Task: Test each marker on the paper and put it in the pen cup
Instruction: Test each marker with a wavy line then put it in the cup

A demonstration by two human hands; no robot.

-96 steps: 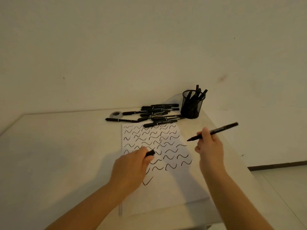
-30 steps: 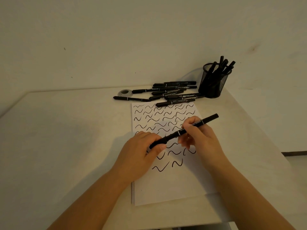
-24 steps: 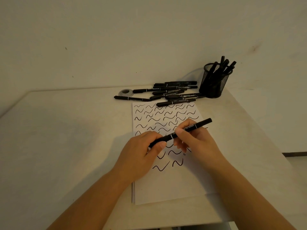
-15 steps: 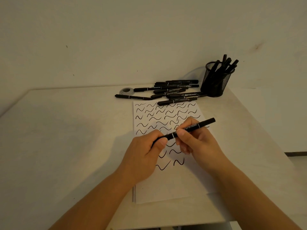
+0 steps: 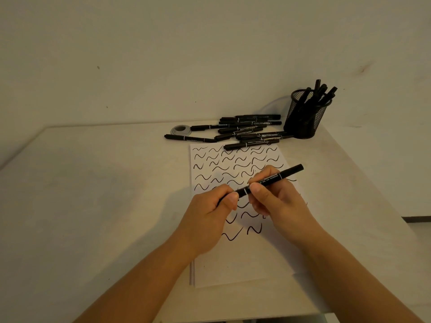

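A slim black marker with thin white bands [image 5: 268, 181] slants over a white paper stack covered in rows of black squiggles [image 5: 242, 252]. More black markers lie heaped [image 5: 245, 131] at the paper's far edge, beside an upright black wire-mesh pen cup [image 5: 304, 120] holding several markers.

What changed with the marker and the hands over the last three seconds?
The right hand brought the marker down from the air to the left hand, which pushed the cap back on; both now grip it. Paper, loose markers and pen cup stayed put.
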